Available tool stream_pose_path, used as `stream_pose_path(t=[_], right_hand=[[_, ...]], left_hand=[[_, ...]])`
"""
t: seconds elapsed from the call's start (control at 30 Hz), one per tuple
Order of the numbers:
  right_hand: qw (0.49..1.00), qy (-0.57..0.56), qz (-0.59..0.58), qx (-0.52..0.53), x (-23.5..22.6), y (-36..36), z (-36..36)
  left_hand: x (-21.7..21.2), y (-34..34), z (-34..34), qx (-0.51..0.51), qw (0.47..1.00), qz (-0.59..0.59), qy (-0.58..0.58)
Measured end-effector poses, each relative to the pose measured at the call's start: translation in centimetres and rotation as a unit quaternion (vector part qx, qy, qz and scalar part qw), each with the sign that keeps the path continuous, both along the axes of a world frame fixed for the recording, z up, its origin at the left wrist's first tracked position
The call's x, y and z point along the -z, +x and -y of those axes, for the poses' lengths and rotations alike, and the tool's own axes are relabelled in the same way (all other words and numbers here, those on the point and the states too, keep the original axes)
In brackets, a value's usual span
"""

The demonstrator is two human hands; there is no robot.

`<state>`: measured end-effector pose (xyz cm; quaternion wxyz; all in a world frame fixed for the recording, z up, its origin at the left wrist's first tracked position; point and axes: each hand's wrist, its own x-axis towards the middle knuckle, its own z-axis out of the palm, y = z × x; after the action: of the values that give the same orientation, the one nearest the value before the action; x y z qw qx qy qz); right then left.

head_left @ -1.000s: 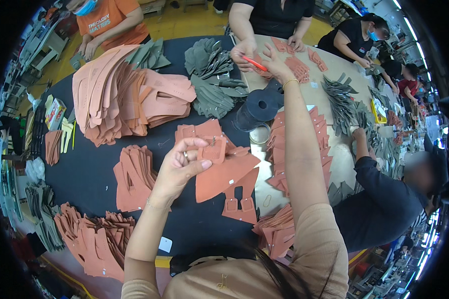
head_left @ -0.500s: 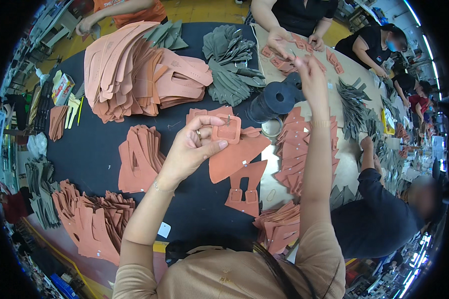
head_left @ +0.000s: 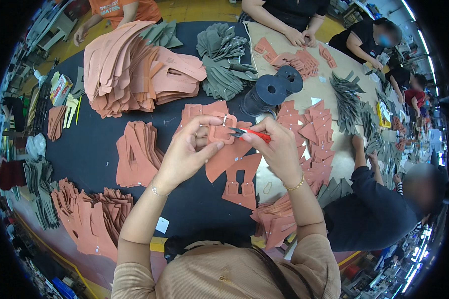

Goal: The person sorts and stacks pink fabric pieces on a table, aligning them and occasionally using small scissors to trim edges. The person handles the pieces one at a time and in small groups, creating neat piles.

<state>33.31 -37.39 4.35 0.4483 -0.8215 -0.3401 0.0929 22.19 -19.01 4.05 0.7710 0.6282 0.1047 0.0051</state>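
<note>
My left hand (head_left: 188, 145) pinches a terracotta square buckle (head_left: 215, 137) between thumb and fingers. The buckle is attached to a flat terracotta leather-like piece (head_left: 223, 162) that hangs below it. In my right hand (head_left: 280, 152) is a pair of red-handled thread snips (head_left: 257, 133). Their dark pointed tips reach over the buckle's opening, near a small metal prong (head_left: 225, 120) on its upper bar. Beneath my hands, another terracotta piece with two square buckles (head_left: 240, 191) lies on the table.
Stacks of terracotta pieces (head_left: 117, 70) and dark green pieces (head_left: 223, 74) stand on the black tabletop (head_left: 92, 149). Dark thread cones (head_left: 264, 94) stand beyond my right hand. Overlapping terracotta pieces (head_left: 317, 132) cover the tan board at right. Co-workers stand around the table.
My right hand has come down from the far right to the buckle, and the red snips now show in it. My left hand keeps hold of the buckle. A co-worker's hands opposite have drawn together.
</note>
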Motion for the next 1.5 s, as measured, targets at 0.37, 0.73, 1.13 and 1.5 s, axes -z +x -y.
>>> stream_pose_path(t=[0.37,0.73,1.13,1.5], right_hand=[[0.976,0.046,0.208,-0.045,1.7,-0.7,-0.3],[0.957,0.11,0.26,-0.069,1.8,0.0,0.4],[0.914,0.089,0.383,-0.098,0.5,0.2,1.2],[0.929,0.1,0.347,-0.084,0.4,0.0,1.3]], left_hand=[[-0.1,-0.7,-0.1,0.029,0.997,-0.035,-0.061],[0.0,-1.1,0.4,0.038,0.996,-0.015,-0.076],[-0.4,-1.1,0.8,0.055,0.997,-0.026,-0.049],[-1.0,-1.2,1.1,0.058,0.998,-0.009,-0.014]])
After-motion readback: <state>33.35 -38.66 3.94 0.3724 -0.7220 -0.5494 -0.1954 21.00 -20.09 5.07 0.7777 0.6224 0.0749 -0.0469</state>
